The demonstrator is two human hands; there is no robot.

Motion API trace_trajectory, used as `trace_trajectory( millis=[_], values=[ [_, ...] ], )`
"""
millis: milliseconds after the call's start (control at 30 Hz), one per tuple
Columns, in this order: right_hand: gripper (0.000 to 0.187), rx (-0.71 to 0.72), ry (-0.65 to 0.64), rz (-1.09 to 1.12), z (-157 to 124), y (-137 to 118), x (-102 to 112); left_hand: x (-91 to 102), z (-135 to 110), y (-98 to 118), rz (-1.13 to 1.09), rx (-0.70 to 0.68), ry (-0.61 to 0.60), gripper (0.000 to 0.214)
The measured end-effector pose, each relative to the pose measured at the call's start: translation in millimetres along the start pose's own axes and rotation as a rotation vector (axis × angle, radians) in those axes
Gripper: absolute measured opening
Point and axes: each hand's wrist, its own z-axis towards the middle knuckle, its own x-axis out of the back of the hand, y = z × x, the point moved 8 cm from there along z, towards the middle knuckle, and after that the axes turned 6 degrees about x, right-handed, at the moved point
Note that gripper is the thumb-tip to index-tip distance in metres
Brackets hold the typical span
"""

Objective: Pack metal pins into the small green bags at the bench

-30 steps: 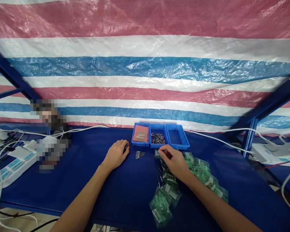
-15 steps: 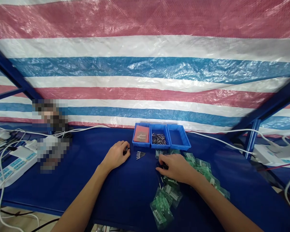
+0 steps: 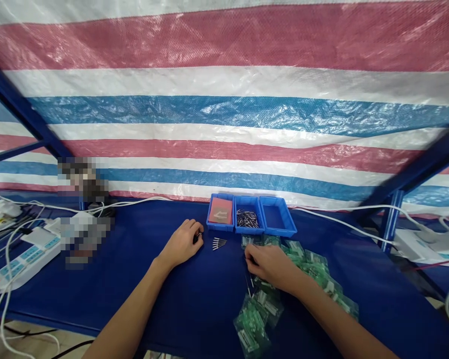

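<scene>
My left hand (image 3: 182, 243) rests on the blue cloth with its fingers curled round a small dark object I cannot make out. A short row of thin metal pins (image 3: 218, 243) lies just right of it. My right hand (image 3: 270, 265) lies palm down over loose pins and small green plastic bags (image 3: 314, 269), fingertips pinched at the bench surface. Three small blue bins stand behind the hands: the left bin (image 3: 220, 214) holds a red card, the middle bin (image 3: 247, 218) holds several dark pins, the right bin (image 3: 277, 218) looks empty.
More green bags (image 3: 252, 319) lie near the front edge. White power strips (image 3: 24, 257) and cables sit at the left, another strip (image 3: 426, 239) at the right. A striped tarp (image 3: 224, 124) hangs behind, and blue frame posts (image 3: 391, 219) stand at both sides.
My right hand has drawn back from near the bins toward me and now sits lower over the loose pins and bags. My left hand has stayed put.
</scene>
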Motion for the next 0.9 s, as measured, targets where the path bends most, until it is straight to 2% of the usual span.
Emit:
trace_trajectory(
  millis=[133,433,900],
  values=[
    [0.010,0.027,0.029,-0.045,0.4,-0.8,-3.9,0.6,0.5,1.0,0.017,0.001,0.001,0.016],
    [0.012,0.034,0.181,-0.044,-0.2,-1.0,1.8,0.8,-0.7,-1.8,0.030,0.001,0.005,0.015],
    [0.012,-0.023,0.212,0.068,-0.2,5.7,7.8,-0.6,0.3,-2.3,0.032,0.002,-0.010,0.014]
  ],
)
